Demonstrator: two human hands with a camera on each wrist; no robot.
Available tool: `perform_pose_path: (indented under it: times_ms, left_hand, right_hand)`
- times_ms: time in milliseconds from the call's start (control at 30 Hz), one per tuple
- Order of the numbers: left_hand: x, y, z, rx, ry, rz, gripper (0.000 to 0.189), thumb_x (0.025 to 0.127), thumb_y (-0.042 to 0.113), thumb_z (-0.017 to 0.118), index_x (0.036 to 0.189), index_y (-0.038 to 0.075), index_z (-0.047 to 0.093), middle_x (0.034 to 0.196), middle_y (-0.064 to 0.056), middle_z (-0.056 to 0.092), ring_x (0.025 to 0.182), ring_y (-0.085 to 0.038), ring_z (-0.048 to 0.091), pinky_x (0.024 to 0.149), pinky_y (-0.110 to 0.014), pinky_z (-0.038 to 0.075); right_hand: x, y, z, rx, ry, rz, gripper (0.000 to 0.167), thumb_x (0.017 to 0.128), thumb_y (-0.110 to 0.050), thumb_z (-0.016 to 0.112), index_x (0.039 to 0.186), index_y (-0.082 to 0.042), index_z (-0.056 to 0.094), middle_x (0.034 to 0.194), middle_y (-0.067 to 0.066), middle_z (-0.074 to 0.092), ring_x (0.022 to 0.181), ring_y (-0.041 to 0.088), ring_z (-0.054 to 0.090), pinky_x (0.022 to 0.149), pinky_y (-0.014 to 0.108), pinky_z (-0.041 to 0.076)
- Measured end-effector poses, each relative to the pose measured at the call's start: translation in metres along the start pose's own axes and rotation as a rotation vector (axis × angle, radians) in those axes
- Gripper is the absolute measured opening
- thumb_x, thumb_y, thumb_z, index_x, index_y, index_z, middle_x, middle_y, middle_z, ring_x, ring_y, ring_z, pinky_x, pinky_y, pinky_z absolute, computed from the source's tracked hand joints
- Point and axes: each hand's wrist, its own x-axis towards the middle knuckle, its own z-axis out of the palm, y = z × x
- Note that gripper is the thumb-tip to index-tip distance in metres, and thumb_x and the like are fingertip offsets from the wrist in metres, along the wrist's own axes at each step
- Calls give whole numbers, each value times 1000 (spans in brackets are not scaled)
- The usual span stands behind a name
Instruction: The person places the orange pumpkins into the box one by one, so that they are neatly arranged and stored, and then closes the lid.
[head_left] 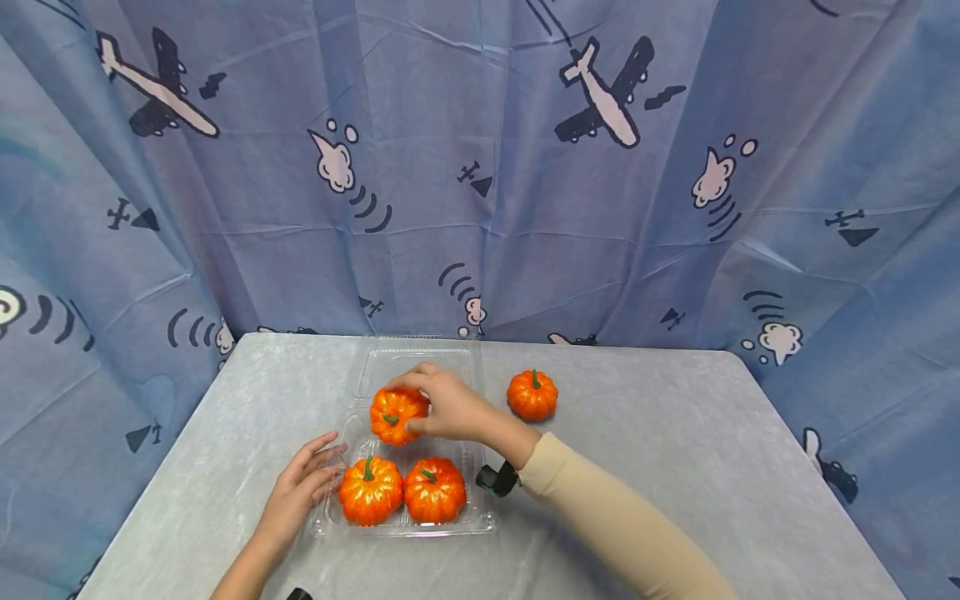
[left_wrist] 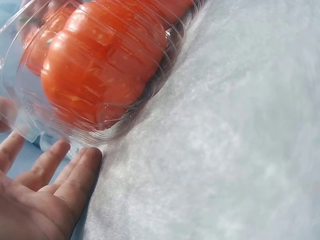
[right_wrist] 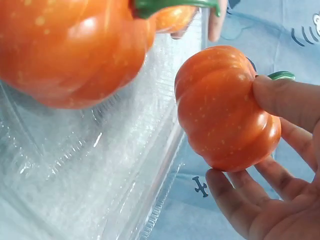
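Observation:
My right hand (head_left: 450, 406) grips a small orange pumpkin (head_left: 396, 416) with a green stem, thumb on one side and fingers round the other. It is over the back left part of a clear plastic clamshell box (head_left: 474, 523). In the right wrist view the held pumpkin (right_wrist: 225, 112) is tilted, its stem beside the thumb. Two more pumpkins sit in the front of the box, a left one (head_left: 371, 492) and a right one (head_left: 435, 492). My left hand (head_left: 300, 483) rests at the box's left side, its fingers extended; in the left wrist view the fingertips (left_wrist: 91, 159) are right at the clear wall.
Another orange pumpkin (head_left: 532, 396) stands on the grey table (head_left: 637, 467) to the right of the box. The box's clear lid (head_left: 367, 367) lies folded back behind it. A blue curtain (head_left: 480, 167) with airplane prints hangs behind the table.

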Motion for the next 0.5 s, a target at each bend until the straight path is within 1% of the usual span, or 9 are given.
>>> perform_pose_path:
  times_ms: [100,267,500]
  left_hand:
    - [0,-1,0,-3,1,1,47,100,8,46,145,5,36,143,-29,42,107,-7,61,84,-21,54]
    - [1,-1,0,-2,-1,3,47,100,8,46,145,5,36,143,-28,42,107,-7,61,83,-22,54]
    - [1,-1,-1,-10,-3,6,47,99,8,45,145,5,35,143,-29,41,107,-6,62,83,-22,54]
  right_hand:
    - [2,-2,4,-45,-17,-27,54,74,-8,76,125,-18,63,119,5,58,103,17,57,86,25,50]
    - [6,-5,10,-116,-59,-41,54,75,-10,77,126,-20,62,120,2,59,110,18,58,95,29,50]
    - [12,-8,16,-170,-85,-102,52,75,-9,79,124,-18,63,119,1,61,109,16,58,94,24,49]
